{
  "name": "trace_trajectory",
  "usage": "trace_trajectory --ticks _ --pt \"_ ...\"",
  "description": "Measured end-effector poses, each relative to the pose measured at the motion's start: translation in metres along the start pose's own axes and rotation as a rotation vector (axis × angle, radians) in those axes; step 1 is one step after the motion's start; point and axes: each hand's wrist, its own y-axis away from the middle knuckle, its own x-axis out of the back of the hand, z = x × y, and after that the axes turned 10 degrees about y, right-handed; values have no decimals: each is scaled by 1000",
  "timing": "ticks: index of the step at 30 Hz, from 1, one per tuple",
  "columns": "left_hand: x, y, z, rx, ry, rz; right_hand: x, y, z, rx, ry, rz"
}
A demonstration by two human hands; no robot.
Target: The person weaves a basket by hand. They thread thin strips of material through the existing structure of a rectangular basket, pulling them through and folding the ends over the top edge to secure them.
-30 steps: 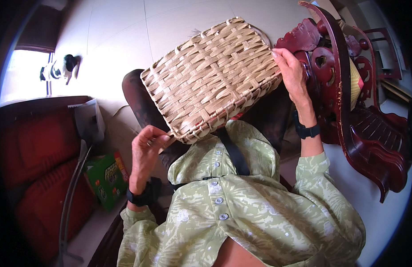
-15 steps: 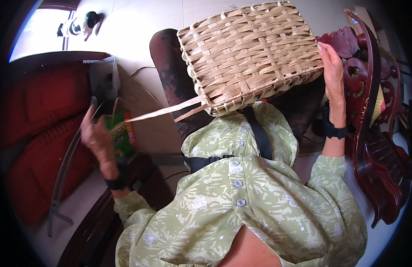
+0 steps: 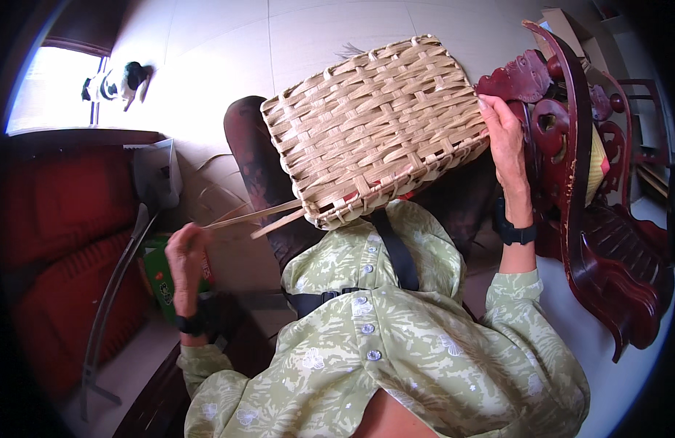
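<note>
A tan woven basket (image 3: 374,120) lies tilted across my lap, a broad woven face up. My right hand (image 3: 507,142) grips its right edge, thumb on top and the other fingers mostly hidden. From the near left corner a flat tan weaving strip (image 3: 257,214) runs out to my left hand (image 3: 186,259), whose closed fingers pinch it. Beside that strip, a shorter loose strip end (image 3: 277,224) sticks out from the same corner. Inside the basket's near edge a little red shows through a gap.
Carved dark red wooden furniture (image 3: 582,190) stands close at my right. To my left are red cushions (image 3: 75,277), a grey curved metal stand (image 3: 111,299) and a green box (image 3: 159,274). Pale tiles (image 3: 221,44) cover the floor, with loose strips on it near the stand.
My left hand has come nearer the basket, and less of the strip spans between them. The whole view has shifted, so the basket sits lower and further left. My right hand keeps its hold.
</note>
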Motion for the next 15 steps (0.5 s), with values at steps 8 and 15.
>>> trace_trajectory --ticks 8,15 --pt "154 0 -59 265 -1151 519 -4 -10 18 4 -62 -51" --pt "-117 -5 130 -338 20 -268 -1 -7 9 -8 -29 -46"
